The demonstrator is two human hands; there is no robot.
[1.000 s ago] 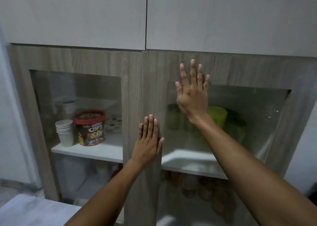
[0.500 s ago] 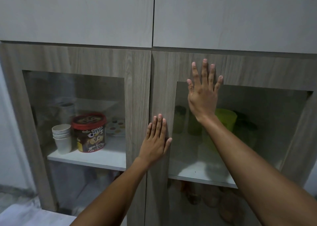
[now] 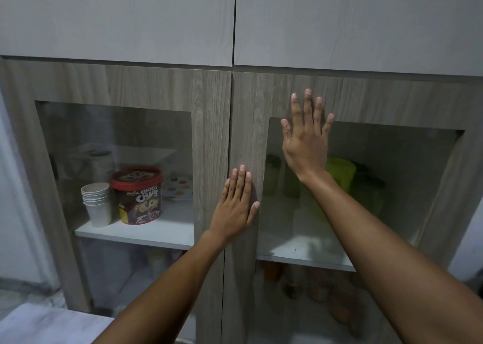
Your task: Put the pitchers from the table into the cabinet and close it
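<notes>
A wood-grain cabinet with two glass-panelled doors fills the view, and both doors lie flush. My left hand (image 3: 236,203) presses flat with straight fingers on the wooden inner frame of the right door (image 3: 248,139). My right hand (image 3: 305,139) lies flat higher up, across that door's top frame and glass. Behind the glass, blurred green pitchers (image 3: 339,176) stand on the right shelf, partly hidden by my right arm.
Behind the left door (image 3: 209,124) stand a stack of paper cups (image 3: 96,203), a red Choco Chips tub (image 3: 138,196) and a spotted plate (image 3: 179,186). Brownish items sit on the lower right shelf. White upper cabinet doors (image 3: 235,16) hang above. A pale table corner (image 3: 39,325) shows bottom left.
The right door has swung in from slightly ajar to flush with the left door. Both hands stayed flat on it while the view moved closer and shifted.
</notes>
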